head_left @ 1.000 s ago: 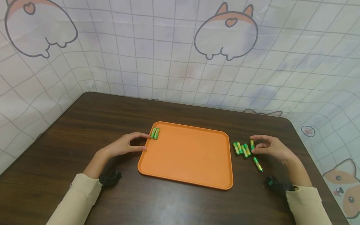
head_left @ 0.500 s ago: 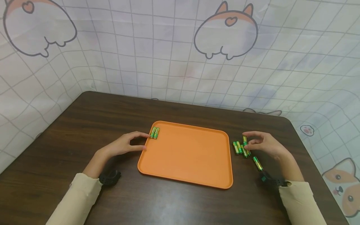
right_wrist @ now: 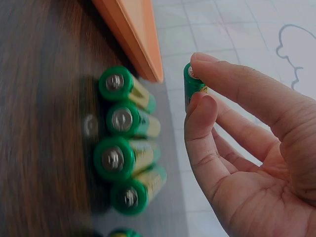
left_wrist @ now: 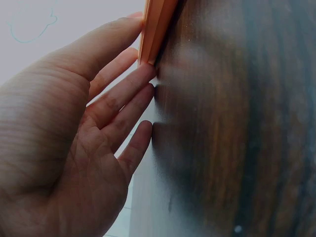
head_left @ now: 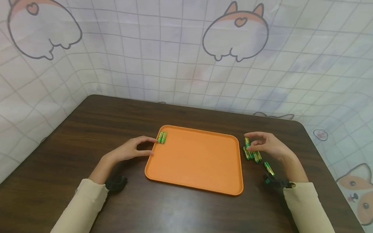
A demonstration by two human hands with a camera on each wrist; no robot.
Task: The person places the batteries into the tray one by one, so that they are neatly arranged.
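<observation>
My right hand point(head_left: 269, 145) pinches a green and yellow battery point(right_wrist: 189, 88) between thumb and fingers, raised above a cluster of similar batteries point(head_left: 257, 157) on the table. In the right wrist view the batteries point(right_wrist: 118, 121) lie side by side, end caps facing the camera. Another single battery point(head_left: 269, 169) lies nearer the right wrist. At the left edge of an orange tray point(head_left: 198, 158), my left hand point(head_left: 126, 150) rests with thumb and fingertips against the rim point(left_wrist: 153, 34), fingers fairly straight. Two batteries point(head_left: 162, 137) lie side by side in the tray's far left corner.
A dark wooden table point(head_left: 116, 113) carries everything. A white grid-patterned cloth point(head_left: 163, 64) with cartoon animals hangs behind and beside it. Each wrist wears a black strap device, such as the left wrist device point(head_left: 116, 183).
My right hand has moved left with the battery, over the cluster and closer to the tray's right edge. The left hand has stayed at the tray's rim.
</observation>
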